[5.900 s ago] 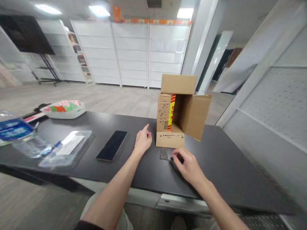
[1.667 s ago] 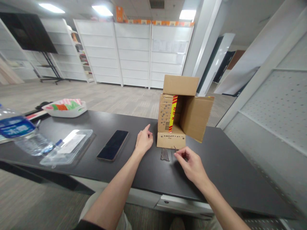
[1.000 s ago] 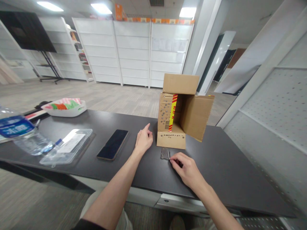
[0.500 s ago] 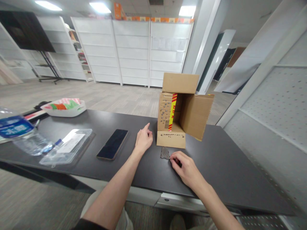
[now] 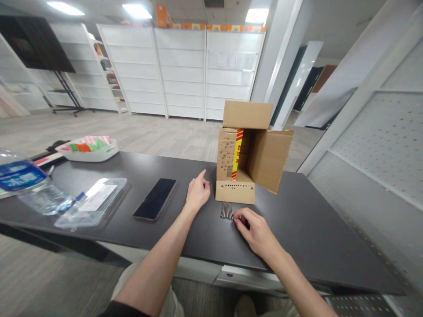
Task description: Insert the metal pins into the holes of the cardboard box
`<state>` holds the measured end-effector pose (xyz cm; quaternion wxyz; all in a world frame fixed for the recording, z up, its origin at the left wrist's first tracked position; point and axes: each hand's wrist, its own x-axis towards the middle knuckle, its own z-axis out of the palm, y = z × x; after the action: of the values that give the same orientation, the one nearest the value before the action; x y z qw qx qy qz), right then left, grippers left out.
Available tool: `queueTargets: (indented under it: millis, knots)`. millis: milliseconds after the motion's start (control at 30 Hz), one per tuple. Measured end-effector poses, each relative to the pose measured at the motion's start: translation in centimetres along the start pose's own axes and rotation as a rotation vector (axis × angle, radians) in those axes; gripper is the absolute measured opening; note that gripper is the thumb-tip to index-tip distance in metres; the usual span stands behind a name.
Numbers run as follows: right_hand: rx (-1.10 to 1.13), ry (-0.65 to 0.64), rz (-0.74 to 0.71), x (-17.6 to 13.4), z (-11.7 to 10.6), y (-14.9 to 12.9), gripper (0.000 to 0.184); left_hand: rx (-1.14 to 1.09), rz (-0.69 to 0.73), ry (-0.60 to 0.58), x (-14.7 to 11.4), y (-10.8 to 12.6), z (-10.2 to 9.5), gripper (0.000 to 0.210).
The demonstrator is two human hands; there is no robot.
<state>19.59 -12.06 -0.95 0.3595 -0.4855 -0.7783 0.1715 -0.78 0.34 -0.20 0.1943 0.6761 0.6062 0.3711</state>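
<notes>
My right hand (image 5: 253,228) rests on the dark table, thumb and fingertips pinched at the right end of a row of slim metal screws (image 5: 226,210). The screws lie side by side; the tip of the pinched one is mostly hidden by my fingers. Just behind the row stands an open cardboard box (image 5: 235,192), its front flap dotted with small holes. Several grey round heads sit in the box's left panel. To the left of the box, my left hand (image 5: 198,192) lies on the table, empty, with the index finger stretched out and the others loosely bent.
Left of my left hand lies a black phone (image 5: 155,199). Beyond it are a clear plastic case (image 5: 95,202), a water bottle (image 5: 36,185) on its side and a white basket (image 5: 99,154) with colourful contents. A pegboard panel (image 5: 380,145) stands along the right side.
Almost nothing differs. Both hands, the screws and the box hold their places; the view has shifted very slightly.
</notes>
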Motion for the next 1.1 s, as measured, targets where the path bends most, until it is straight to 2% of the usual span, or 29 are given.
queueTargets:
  millis: [467, 700, 867, 1100]
  knots:
    - [0.007, 0.012, 0.019, 0.2, -0.1, -0.2, 0.006, 0.014, 0.003, -0.006, 0.0, -0.1, 0.0, 0.059]
    - [-0.174, -0.022, -0.071, 1.3, -0.2, -0.4, 0.015, 0.011, -0.009, 0.02, -0.1, -0.2, -0.1, 0.059]
    - [-0.201, -0.085, -0.113, 2.6, -0.1, -0.8, 0.023, 0.036, 0.006, 0.028, 0.0, -0.4, 0.1, 0.058]
    - [-0.253, -0.129, -0.186, 3.9, 0.5, -1.3, 0.025, 0.112, 0.05, 0.04, 0.0, -0.7, 0.4, 0.054]
